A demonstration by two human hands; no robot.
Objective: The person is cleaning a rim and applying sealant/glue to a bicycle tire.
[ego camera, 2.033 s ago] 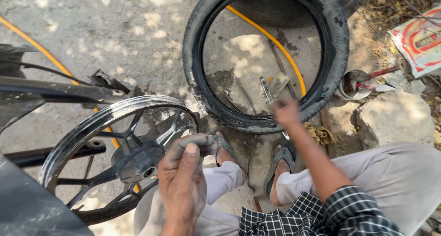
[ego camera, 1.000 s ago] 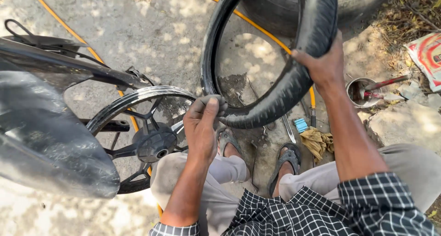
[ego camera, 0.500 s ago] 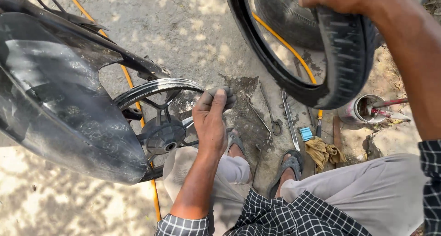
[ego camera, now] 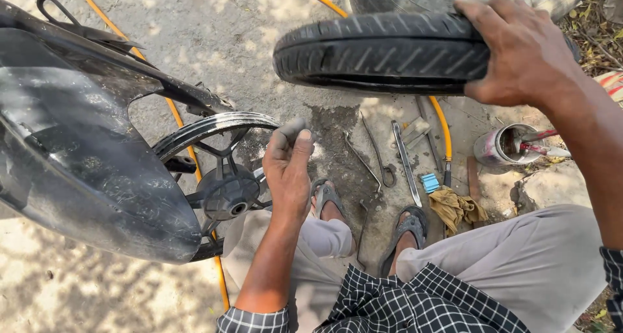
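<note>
Two hands in view. Right hand (ego camera: 519, 47) grips the black tyre (ego camera: 383, 53), fingers wrapped over the tread, tyre lifted off the ground above the tools. Left hand (ego camera: 289, 167) sits at the bare wheel rim (ego camera: 214, 127), fingers loosely curled, holding nothing I can make out. Tyre levers (ego camera: 402, 161), yellow rag (ego camera: 454, 208), tin can (ego camera: 500, 145) lie on the ground near the feet. Black mudguard (ego camera: 78, 158) at left.

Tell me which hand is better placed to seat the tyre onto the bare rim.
Right, probably: the right hand already grips the tyre above the rim. The left hand is empty beside the rim.
</note>
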